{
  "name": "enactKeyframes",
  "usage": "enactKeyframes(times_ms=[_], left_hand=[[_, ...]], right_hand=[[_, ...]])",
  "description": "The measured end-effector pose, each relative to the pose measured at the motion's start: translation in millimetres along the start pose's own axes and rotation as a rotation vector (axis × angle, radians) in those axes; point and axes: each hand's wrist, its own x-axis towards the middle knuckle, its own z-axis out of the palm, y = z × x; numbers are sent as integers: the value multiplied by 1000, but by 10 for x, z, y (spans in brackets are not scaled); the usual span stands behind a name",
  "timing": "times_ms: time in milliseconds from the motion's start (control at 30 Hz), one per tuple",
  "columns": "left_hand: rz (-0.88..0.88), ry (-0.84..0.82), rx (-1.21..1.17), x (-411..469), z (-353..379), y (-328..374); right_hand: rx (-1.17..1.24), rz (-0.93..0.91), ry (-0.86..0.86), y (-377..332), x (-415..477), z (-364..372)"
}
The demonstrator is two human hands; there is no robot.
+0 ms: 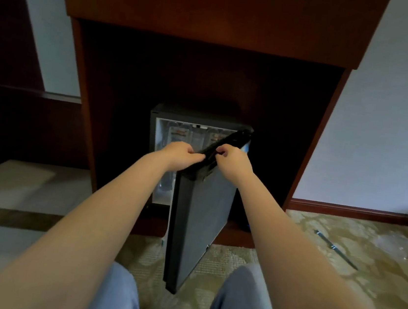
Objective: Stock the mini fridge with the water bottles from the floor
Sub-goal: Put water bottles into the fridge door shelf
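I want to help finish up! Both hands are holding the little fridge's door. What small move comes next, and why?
Probably swing the door shut. The left hand and right hand both grip its top edge, it stands partly open, bottles already stand inside the fridge, and no bottles show on the carpet, so the stocking looks done.

**Wood, plastic and pile**

The cabinet (215,14) is reddish-brown wood with a soft satin sheen; the skirting board (357,213) is similar wood, a little glossier; the fridge door (202,218) has a dark, matt, smooth face and a black, plastic-looking top edge; the water bottles (178,133) are clear plastic; the carpet (373,290) is patterned pile, dull and rough; the wall (394,126) is matt white; a thin rod (335,248) looks like metal; the trousers (244,300) are soft blue cloth.
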Motion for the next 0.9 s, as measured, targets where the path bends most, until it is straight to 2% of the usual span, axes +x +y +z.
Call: enactKeyframes(times_ms=[167, 267, 333, 533, 667, 800, 900], left_hand=[[-44, 28, 133, 183, -138, -390], [-61, 97, 179, 410, -187, -629], [-69, 160, 214, 582, -210, -776], [-98, 236, 322, 1150, -307, -1131], [-115, 185, 292, 1591, -359, -1327], [-156, 56, 304, 2026, -393, -1449], [-126, 162, 282, 2177, -349, -1496]], right_hand=[[-126, -78, -107, -107, 392, 345], [-283, -119, -247, -165, 682, 538], [-371, -142, -277, -197, 867, 662], [-483, -175, -246, -314, 1404, 1015], [-539, -152, -245, -389, 1817, 1163], [-554, -130, -237, -416, 2163, 1304], [-555, -178, -144, -398, 2248, 1377]])
